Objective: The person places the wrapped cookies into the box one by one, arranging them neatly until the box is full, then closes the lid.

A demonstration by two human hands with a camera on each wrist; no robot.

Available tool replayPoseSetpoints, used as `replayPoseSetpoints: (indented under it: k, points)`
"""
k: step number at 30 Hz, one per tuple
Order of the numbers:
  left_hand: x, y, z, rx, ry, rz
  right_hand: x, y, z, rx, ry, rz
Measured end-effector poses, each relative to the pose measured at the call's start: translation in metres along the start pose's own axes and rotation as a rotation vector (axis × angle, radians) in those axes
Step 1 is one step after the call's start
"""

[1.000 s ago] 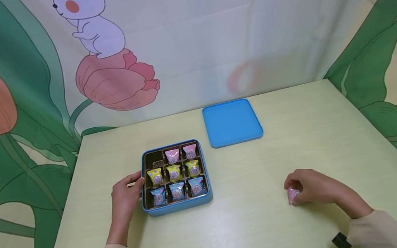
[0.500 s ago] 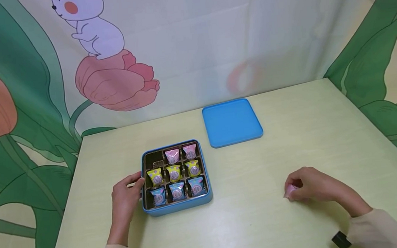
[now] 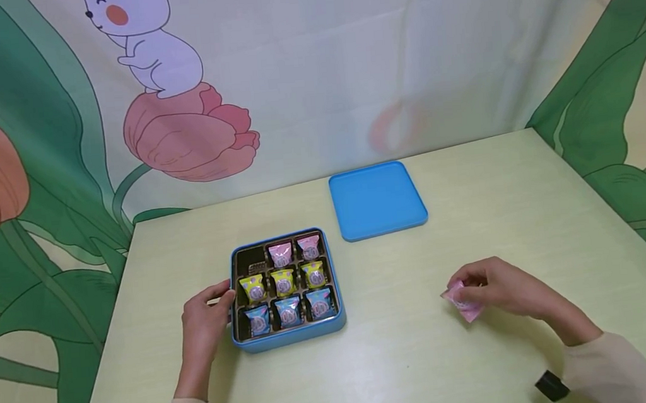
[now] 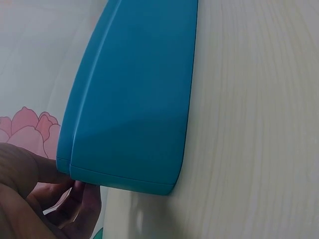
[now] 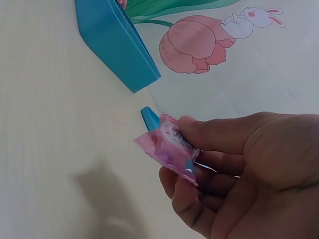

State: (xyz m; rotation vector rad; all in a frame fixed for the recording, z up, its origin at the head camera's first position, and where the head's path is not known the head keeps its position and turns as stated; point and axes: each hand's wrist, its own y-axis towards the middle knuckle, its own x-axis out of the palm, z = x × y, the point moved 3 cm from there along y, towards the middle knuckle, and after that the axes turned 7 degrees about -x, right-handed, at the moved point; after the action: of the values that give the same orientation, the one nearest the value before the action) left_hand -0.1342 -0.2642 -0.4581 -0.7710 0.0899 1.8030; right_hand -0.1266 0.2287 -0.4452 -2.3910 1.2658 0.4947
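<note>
Pinching a small pink sweet in a shiny crimped wrapper [image 5: 169,144] between thumb and fingers of the right hand [image 3: 501,290], raised off the pale wood-grain table [image 3: 405,372], toward its near edge and right of its middle. Bracing a square blue box [image 3: 291,339], toward the table's left edge, with bent fingers and thumb of the left hand [image 3: 202,318]. For a steady carry, best to pinch lightly, so as not to crush the contents. Over the box, probably wise to clear the rim and the dark divided tray [image 3: 252,256] without nudging the wrapped yellow sweets [image 3: 283,282] or blue sweets [image 3: 288,312]. Best to leave the flat square blue lid [image 3: 380,200] near the far edge.
</note>
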Motion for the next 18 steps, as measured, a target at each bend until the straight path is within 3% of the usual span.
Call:
replayPoseSetpoints:
  k: [9, 18]
  points:
    - [0.000, 0.000, 0.000, -0.001, -0.006, 0.000, -0.002, 0.010, -0.014, -0.013, 0.028, 0.078]
    - [0.000, -0.001, 0.000, -0.002, -0.001, 0.000, -0.003, 0.023, -0.028, -0.043, 0.040, 0.098]
